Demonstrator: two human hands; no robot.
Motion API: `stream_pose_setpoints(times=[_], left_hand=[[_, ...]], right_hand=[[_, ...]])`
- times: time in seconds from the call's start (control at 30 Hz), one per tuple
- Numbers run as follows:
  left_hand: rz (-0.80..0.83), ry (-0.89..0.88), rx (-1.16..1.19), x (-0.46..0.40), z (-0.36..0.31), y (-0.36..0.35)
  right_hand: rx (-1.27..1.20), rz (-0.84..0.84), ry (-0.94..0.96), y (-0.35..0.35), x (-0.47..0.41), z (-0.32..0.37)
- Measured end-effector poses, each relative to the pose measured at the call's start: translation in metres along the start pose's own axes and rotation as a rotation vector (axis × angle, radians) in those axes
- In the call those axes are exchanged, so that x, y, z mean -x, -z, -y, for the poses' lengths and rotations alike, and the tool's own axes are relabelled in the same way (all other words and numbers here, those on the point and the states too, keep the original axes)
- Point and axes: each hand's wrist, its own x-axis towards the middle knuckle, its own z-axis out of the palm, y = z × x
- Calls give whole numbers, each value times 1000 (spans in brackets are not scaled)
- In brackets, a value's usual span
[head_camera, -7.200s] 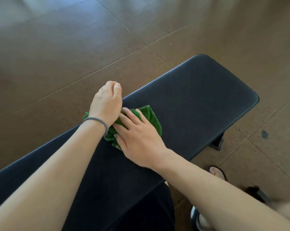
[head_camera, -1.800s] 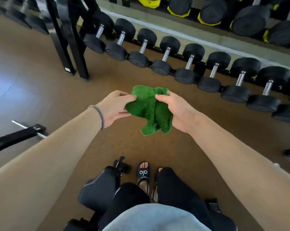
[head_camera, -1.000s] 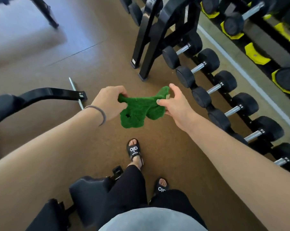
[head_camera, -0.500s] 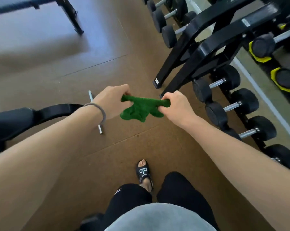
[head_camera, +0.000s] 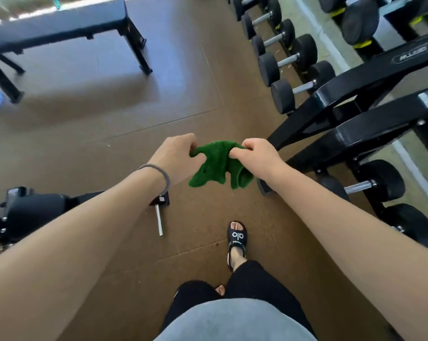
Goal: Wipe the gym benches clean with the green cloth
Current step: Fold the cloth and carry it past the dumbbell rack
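A: What are the hands doing?

B: Both are out in front at about waist height. The left hand (head_camera: 177, 157) has its fingers curled and pinched on the left top edge of the green cloth (head_camera: 219, 166). The right hand (head_camera: 256, 156) is clenched on the cloth's right top edge. The two hands are near each other but not touching.

A: So the cloth sits between them?

B: Yes, bunched across the gap between the hands, with the rest drooping in crumpled folds below the knuckles. It hangs in the air above the brown floor (head_camera: 124, 143), touching nothing else.

A: Anything on the arms?

B: A grey hair band (head_camera: 160, 172) circles the left wrist. Both forearms are bare.

A: And further out?

B: Below the cloth, one foot in a black slide sandal (head_camera: 237, 236) is stepped forward on the floor. To the left, partly behind the left forearm, is a black padded bench part (head_camera: 33, 212) with a short metal pin (head_camera: 158, 220) at its frame end. A dark flat bench (head_camera: 57, 25) stands at the top left, well apart from the hands. On the right, a black rack frame (head_camera: 355, 104) slants down toward the floor just beside the right hand, and a row of black dumbbells (head_camera: 286, 62) lines the floor behind it.
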Motion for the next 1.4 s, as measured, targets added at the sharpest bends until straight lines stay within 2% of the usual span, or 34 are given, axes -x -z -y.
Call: stream_pose_setpoints(times=[0.1,0.23,0.37,0.57,0.63,0.77,0.87,1.0,1.07,1.27,1.4], left_hand=[[7,16,38,-48,-5,14],[22,41,150,-111,-3,36],[16,89,251,-183,28,74],[110,208,404,-305,93,144],[120,277,447,-337,114,172],[84,303,335,-399,149,226],[83,308,347,-446,168,263],[92,298,422,-509,181,301],[94,284,435,-544,186,316],[0,357,540,-622,222,371],[-64,475,621,-653,282,415]], right_hand=[[-336,103,-105,7,-52,29],[-553,197,-136,12,-107,85],[-530,199,-128,11,-176,138],[-341,161,-100,-24,-294,223],[-378,179,-120,-36,-327,253],[-537,262,-87,-46,-379,308],[-581,231,-88,-42,-425,339],[-430,107,-44,-31,-499,363],[-392,99,-6,-30,-538,370],[-468,488,-31,-50,-644,409],[-439,596,-102,-80,-699,460]])
